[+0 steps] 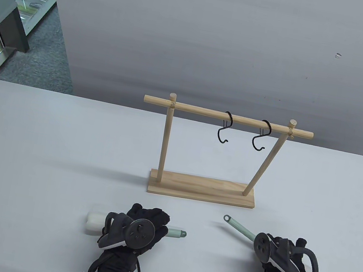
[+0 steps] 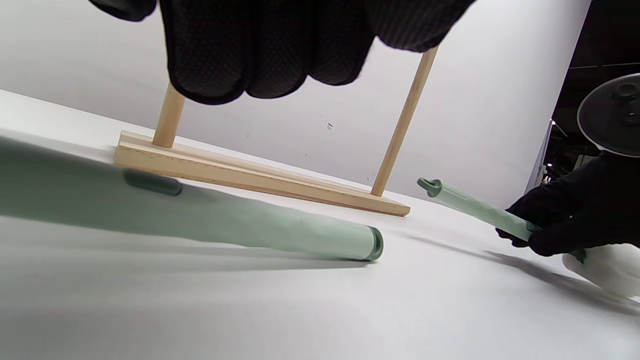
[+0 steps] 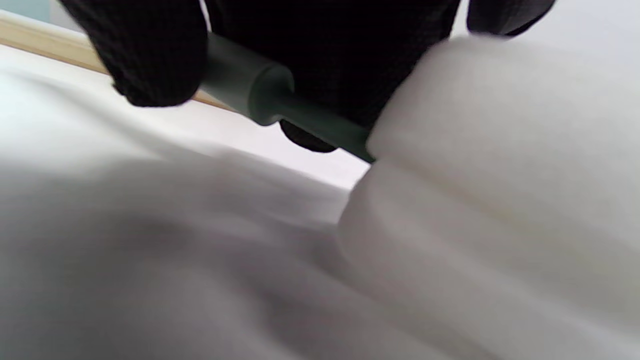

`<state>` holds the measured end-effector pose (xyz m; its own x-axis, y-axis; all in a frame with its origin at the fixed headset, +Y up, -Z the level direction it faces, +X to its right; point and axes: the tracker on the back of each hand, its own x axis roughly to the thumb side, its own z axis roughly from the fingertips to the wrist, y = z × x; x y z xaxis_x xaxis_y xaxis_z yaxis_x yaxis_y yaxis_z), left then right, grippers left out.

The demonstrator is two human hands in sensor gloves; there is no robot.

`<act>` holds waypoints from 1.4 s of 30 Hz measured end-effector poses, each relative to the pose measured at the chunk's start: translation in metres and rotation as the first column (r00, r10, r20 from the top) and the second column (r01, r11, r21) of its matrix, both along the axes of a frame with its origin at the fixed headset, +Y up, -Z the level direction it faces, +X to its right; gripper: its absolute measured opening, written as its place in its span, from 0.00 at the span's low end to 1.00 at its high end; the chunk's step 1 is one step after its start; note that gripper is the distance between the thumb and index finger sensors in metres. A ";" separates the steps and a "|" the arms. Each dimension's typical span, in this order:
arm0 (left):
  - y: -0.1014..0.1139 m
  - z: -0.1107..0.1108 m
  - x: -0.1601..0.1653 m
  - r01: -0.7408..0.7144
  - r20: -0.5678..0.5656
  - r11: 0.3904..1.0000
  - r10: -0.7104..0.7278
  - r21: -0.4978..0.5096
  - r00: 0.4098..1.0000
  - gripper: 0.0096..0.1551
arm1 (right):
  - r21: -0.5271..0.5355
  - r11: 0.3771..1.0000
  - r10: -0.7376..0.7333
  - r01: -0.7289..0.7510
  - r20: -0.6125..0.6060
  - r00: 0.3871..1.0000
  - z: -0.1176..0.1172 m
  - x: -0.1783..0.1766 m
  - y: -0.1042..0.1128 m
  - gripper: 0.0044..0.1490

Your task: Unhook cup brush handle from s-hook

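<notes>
Two cup brushes with pale green handles and white sponge heads are off the rack. One brush (image 1: 178,233) lies flat on the table under my left hand (image 1: 148,223); in the left wrist view its handle (image 2: 300,235) lies below the fingers (image 2: 260,75), apart from them. My right hand (image 1: 273,254) grips the other brush's handle (image 1: 239,227) near its sponge, the loop end tilted up toward the rack; the right wrist view shows fingers (image 3: 155,60) around the handle (image 3: 250,85) beside the sponge (image 3: 500,150). Both black S-hooks (image 1: 225,129) (image 1: 261,137) hang bare.
The wooden rack (image 1: 202,189) stands just beyond both hands, its crossbar (image 1: 200,110) on two posts. The table's far edge lies behind it, before a grey wall. The rack's base (image 2: 260,177) shows close behind the lying handle.
</notes>
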<state>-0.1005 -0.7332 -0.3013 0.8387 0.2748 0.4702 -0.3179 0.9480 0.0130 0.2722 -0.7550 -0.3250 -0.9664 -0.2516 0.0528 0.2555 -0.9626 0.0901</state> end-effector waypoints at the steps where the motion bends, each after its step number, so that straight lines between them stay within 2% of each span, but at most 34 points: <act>1: 0.000 0.000 0.000 0.001 0.000 1.000 -0.001 0.000 1.000 0.26 | -0.005 1.000 0.002 -0.002 0.002 1.000 0.000 0.000 -0.001 0.35; 7: 0.000 0.000 0.001 0.011 0.001 1.000 -0.011 -0.007 1.000 0.25 | -0.071 0.997 0.022 -0.021 0.016 1.000 -0.001 0.000 -0.005 0.35; 20: 0.000 0.000 0.001 0.018 0.000 1.000 -0.018 -0.018 1.000 0.25 | -0.108 0.994 0.025 -0.021 0.035 0.999 0.001 0.000 -0.004 0.35; 34: 0.000 0.000 0.002 0.022 -0.003 1.000 -0.022 -0.023 1.000 0.26 | -0.087 0.996 -0.008 0.011 0.036 0.999 0.000 0.002 -0.003 0.34; 42: 0.000 0.001 0.001 0.001 -0.031 1.000 -0.001 -0.018 1.000 0.32 | -0.012 1.000 -0.016 0.016 0.004 1.000 0.006 -0.002 0.008 0.37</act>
<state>-0.0992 -0.7327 -0.3008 0.8531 0.2821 0.4388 -0.3167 0.9485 0.0058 0.2701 -0.7468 -0.3192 -0.9706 -0.2351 0.0522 0.2393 -0.9655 0.1025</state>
